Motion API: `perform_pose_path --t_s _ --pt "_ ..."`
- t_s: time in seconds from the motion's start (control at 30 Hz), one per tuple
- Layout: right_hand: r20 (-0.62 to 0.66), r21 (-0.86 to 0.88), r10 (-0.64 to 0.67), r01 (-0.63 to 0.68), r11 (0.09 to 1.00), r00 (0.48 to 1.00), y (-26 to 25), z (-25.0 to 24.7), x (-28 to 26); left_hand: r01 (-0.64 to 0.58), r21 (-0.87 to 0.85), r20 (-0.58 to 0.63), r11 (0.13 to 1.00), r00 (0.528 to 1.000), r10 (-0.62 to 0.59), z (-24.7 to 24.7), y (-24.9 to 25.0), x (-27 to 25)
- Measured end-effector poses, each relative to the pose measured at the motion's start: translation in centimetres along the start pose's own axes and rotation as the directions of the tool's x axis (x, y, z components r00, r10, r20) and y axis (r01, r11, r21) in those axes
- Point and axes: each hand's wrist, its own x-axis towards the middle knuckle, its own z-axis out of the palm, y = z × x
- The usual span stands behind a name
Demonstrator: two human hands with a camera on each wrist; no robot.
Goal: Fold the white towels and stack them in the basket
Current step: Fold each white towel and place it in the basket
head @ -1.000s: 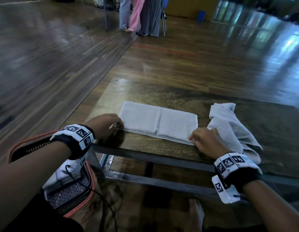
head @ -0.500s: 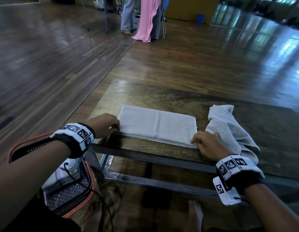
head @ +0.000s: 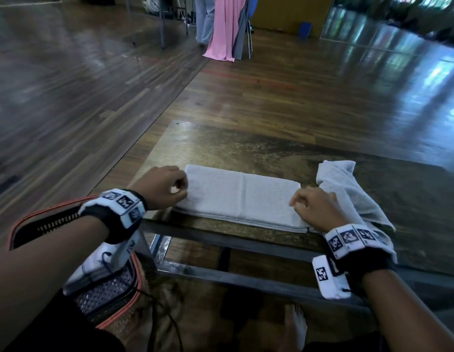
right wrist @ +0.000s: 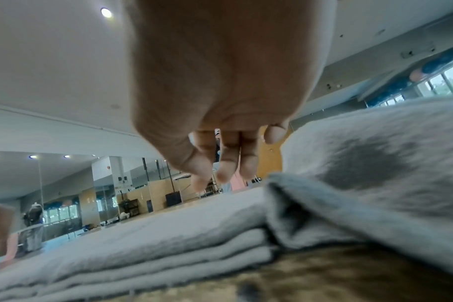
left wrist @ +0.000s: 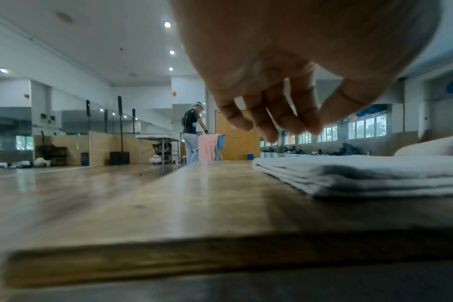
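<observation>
A white towel (head: 241,196), folded into a long flat strip, lies near the front edge of the wooden table (head: 246,148). My left hand (head: 180,185) hovers at its left end with loosely curled fingers; the left wrist view shows the fingers (left wrist: 272,122) above the tabletop holding nothing, with the towel's layers (left wrist: 375,175) beside them. My right hand (head: 295,201) hangs over the right end, and its fingers (right wrist: 228,163) are just above the folded layers (right wrist: 168,241), empty. A crumpled white towel (head: 348,194) lies to the right. The orange-rimmed basket (head: 119,295) stands below left of the table.
White cloth (head: 101,265) lies in the basket, partly hidden by my left arm. The table's metal frame (head: 233,240) runs along its near edge. My bare foot (head: 294,326) is on the floor below. A person stands by a pink cloth (head: 226,26) far behind.
Both hands have left the folded towel's near corners. They have risen slightly and shifted further along its two ends. The towel lies still.
</observation>
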Motion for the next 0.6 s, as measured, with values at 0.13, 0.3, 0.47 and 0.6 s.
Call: perform_pose_path --t_s 0.13,0.3,0.47,0.6 --pt "-0.13 -0.013 -0.006 0.004 1.0 0.991 -3.8 2.6 3.2 0.088 0.035 -0.036 0.995 0.996 -0.087 4.0 3.2 3.8" --pt "0.014 -0.103 -0.001 0.002 0.995 1.0 -7.3 7.5 4.8 0.142 0.101 0.07 0.985 0.986 -0.149 8.2 4.1 5.3" --pt "0.056 -0.185 -0.05 0.059 0.981 0.997 -4.7 8.9 2.5 0.072 0.269 0.095 0.961 0.99 -0.101 8.7 2.2 3.5" --pt "0.012 -0.252 -0.023 0.026 0.967 1.0 -1.6 8.0 -0.2 0.104 0.301 0.095 0.948 0.986 -0.138 7.8 -0.2 1.1"
